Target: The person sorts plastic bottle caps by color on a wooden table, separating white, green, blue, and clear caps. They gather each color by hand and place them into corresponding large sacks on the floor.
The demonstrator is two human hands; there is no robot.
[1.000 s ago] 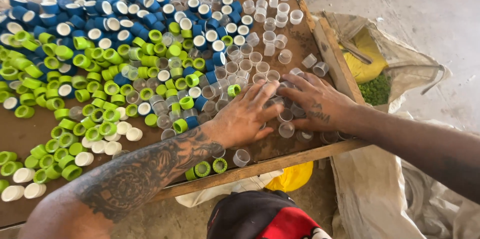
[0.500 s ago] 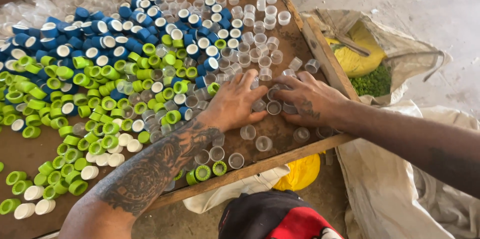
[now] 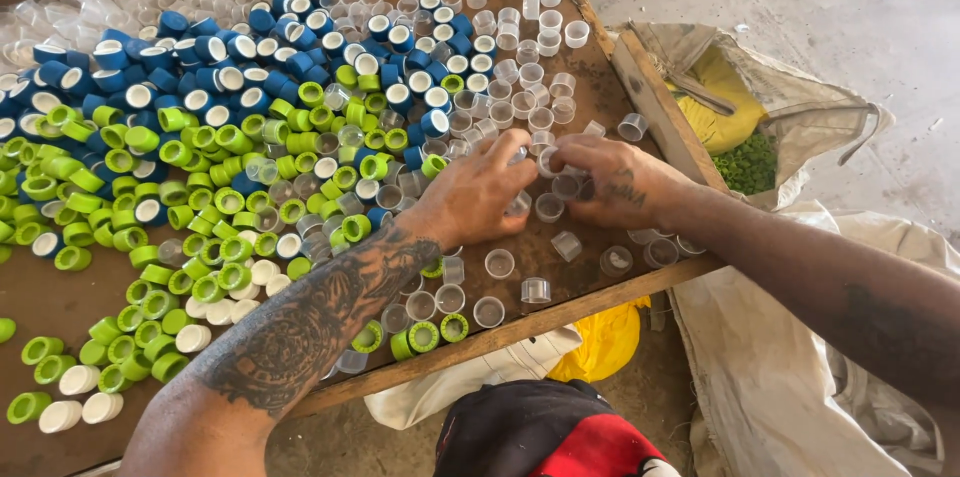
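An open whitish sack lies just right of the wooden tray's rim, holding a yellow bag; another pale sack sits below.

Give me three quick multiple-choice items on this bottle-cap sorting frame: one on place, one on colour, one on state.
1. Where do the two hands meet?
A. Over the clear caps near the board's right edge
B. Over the blue caps at the far left
C. Inside the sack on the floor

2. What colour are the caps lying in the open sack?
A. Blue
B. Green
C. White

3. How do the hands stand?
A. Both lifted clear of the board
B. Both down among the caps, fingers curled on them
C. One behind the person's back

Answers:
1 A: the left hand and right hand come together over clear caps by the wooden rim.
2 B: green caps show in the sack.
3 B: both hands rest on the board, fingertips on clear caps.
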